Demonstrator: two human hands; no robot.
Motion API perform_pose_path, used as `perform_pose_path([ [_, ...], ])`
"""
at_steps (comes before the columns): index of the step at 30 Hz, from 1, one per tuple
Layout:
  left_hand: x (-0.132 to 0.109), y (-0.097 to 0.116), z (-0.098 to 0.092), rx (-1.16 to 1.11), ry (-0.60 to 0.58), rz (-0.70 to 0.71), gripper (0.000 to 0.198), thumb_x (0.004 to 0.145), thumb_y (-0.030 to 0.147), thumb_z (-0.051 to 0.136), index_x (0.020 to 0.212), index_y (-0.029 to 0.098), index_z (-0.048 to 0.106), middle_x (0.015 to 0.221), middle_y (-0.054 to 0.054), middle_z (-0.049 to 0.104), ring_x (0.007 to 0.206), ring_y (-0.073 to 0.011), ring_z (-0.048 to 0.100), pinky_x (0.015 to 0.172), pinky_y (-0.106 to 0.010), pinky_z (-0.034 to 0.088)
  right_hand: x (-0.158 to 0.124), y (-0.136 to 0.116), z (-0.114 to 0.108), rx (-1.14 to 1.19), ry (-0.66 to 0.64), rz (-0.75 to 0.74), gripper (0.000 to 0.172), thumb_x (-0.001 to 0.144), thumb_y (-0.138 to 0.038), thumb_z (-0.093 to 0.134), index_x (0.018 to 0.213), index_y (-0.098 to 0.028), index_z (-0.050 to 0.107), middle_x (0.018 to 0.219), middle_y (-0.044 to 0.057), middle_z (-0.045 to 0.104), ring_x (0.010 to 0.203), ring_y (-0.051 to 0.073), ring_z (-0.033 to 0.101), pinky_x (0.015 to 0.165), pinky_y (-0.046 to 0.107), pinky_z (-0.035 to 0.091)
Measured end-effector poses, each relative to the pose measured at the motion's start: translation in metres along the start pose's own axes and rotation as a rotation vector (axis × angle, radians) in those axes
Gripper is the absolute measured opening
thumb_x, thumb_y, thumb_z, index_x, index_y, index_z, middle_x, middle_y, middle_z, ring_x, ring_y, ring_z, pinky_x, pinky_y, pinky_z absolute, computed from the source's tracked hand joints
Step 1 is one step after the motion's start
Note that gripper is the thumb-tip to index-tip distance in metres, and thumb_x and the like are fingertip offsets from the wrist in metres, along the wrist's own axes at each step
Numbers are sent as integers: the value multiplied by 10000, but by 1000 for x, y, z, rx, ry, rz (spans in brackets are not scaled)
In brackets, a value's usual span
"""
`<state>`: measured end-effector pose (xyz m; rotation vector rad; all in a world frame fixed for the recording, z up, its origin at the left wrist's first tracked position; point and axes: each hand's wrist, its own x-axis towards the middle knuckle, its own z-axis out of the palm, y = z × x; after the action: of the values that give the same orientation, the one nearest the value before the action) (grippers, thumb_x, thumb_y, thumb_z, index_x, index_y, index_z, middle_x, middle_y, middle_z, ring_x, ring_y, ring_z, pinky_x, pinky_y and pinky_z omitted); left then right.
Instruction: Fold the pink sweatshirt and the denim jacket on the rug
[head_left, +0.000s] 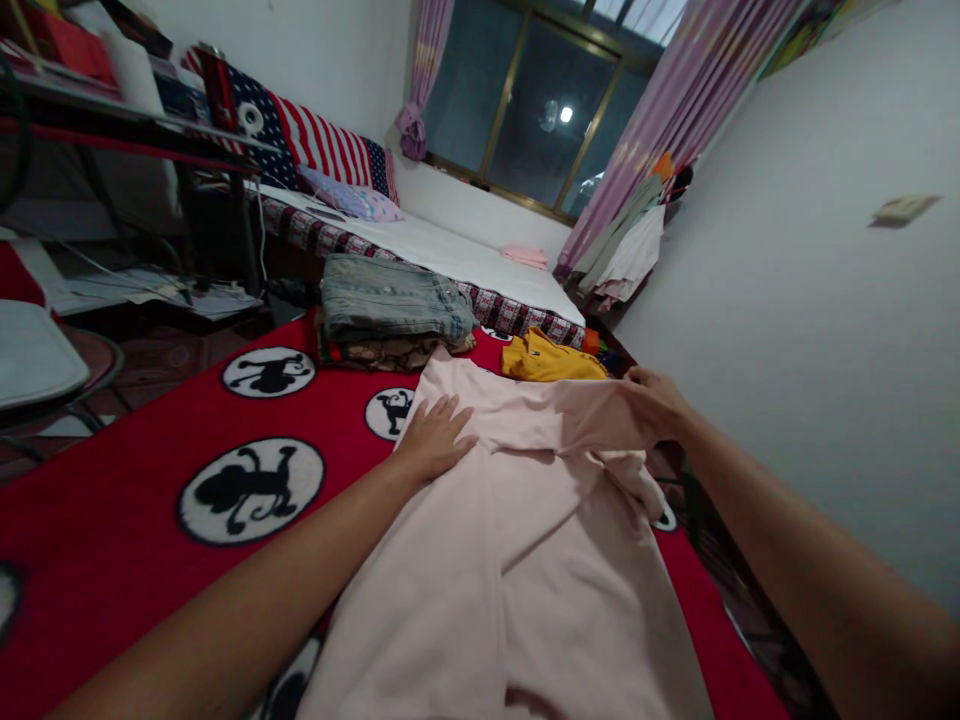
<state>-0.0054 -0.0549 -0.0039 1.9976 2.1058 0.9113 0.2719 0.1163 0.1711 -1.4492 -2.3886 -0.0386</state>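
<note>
A pale pink garment (465,560) lies spread over the red blanket (142,470), its lower part running out of view at the bottom. My left hand (436,437) rests flat on the garment's upper left side, fingers spread. On the right, my right hand (656,400) is closed around the garment's upper right part and lifts it off the bed, so the cloth stretches between the two hands. Some of the right fingers are hidden. Whether the garment is a coat or a dress I cannot tell.
Behind it sit folded jeans (394,300) on a patterned stack and a folded yellow garment (551,358). Farther back stands a second bed (450,245) with a pillow (352,195). A cluttered desk (202,130) and a chair (37,355) are at left; a wall (825,350) bounds the right.
</note>
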Motion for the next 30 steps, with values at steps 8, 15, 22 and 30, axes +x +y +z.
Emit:
perform_pose_path([
  [8, 18, -36, -19, -1190, 544, -412, 494, 952, 461, 350, 1299, 148, 509, 1381, -179, 520, 1264, -248, 518, 947, -373, 497, -126, -168, -49, 230, -484, -631, 146, 816, -301, 563, 899, -202, 632, 778, 7, 630, 696, 139, 557, 614, 231, 370],
  [15, 19, -45, -21, -1336, 497, -447, 433, 892, 448, 482, 1208, 159, 550, 1289, -170, 575, 1176, -226, 576, 897, -324, 513, -176, -185, -5, 327, -834, -791, 328, 830, -375, 676, 1112, -215, 624, 965, 44, 719, 853, 165, 670, 701, 226, 425],
  [22, 22, -45, -14, -1186, 473, -364, 349, 783, 342, 604, 1079, 156, 614, 1109, -97, 638, 981, -174, 618, 847, -307, 515, -192, -196, 24, 233, -776, -857, 370, 783, -466, 686, 1013, -185, 614, 856, 52, 709, 728, 180, 652, 554, 238, 352],
  [30, 18, -39, -10, -961, 436, -294, 437, 731, 339, 669, 1115, 135, 622, 1044, -104, 648, 925, -191, 618, 789, -307, 508, -202, -212, 50, 69, -647, -961, 97, 815, -251, 584, 794, -170, 634, 781, 57, 697, 609, 154, 590, 527, 274, 244],
])
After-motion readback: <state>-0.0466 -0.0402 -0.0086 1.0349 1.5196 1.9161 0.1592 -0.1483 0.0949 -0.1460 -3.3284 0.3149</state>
